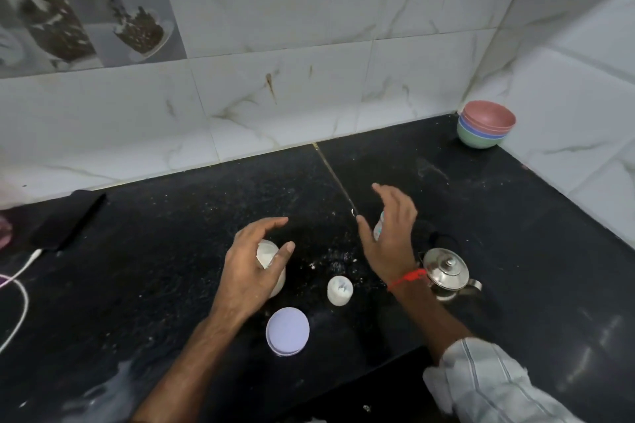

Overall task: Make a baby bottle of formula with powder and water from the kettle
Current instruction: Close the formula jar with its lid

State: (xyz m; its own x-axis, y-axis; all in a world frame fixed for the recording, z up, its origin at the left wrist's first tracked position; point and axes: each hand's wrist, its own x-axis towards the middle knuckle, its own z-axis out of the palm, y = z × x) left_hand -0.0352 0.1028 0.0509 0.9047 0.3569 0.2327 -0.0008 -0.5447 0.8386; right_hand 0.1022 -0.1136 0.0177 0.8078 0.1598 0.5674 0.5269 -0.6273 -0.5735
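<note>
On a black counter (171, 251), a person's left hand (251, 264) hovers, fingers spread, over the open powder jar (271, 252); the right hand (391, 230), also spread, masks the baby bottle (379, 228), its print unreadable. Kettle (446, 271) just right; lilac lid (288, 330) near the front edge.

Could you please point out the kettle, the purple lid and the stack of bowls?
kettle (446, 271): head view, on its shiny steel lid.
purple lid (287, 330): head view, middle of its flat top.
bowls (486, 127): head view, side of the stack, in the counter's corner.
</note>
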